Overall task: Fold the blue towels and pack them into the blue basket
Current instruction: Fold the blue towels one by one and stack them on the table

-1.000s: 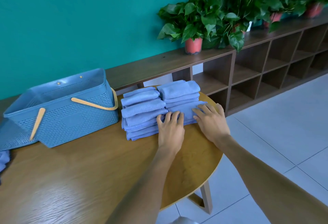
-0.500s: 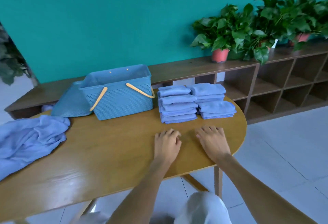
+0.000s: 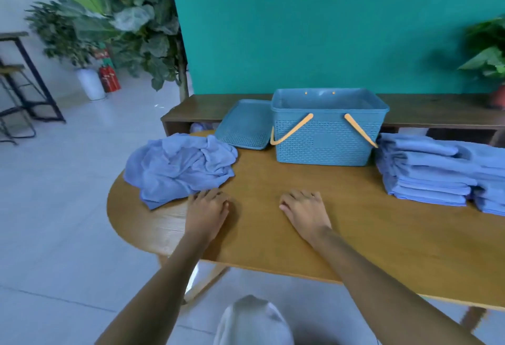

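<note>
Both hands lay palm-down on the wooden table [image 3: 273, 238] with fingers loosely curled and nothing held: the left hand [image 3: 207, 209] at about seven o'clock, its fingertips just beside the crumpled heap of blue towels [image 3: 179, 165]; the right hand [image 3: 305, 209] near centre, well apart from any cloth. At twelve o'clock stood the blue basket [image 3: 328, 128], its orange handles down, with its lid [image 3: 244, 126] leaning beside it at eleven. Folded towels [image 3: 426, 172] sat stacked at three o'clock, just beside the basket.
</note>
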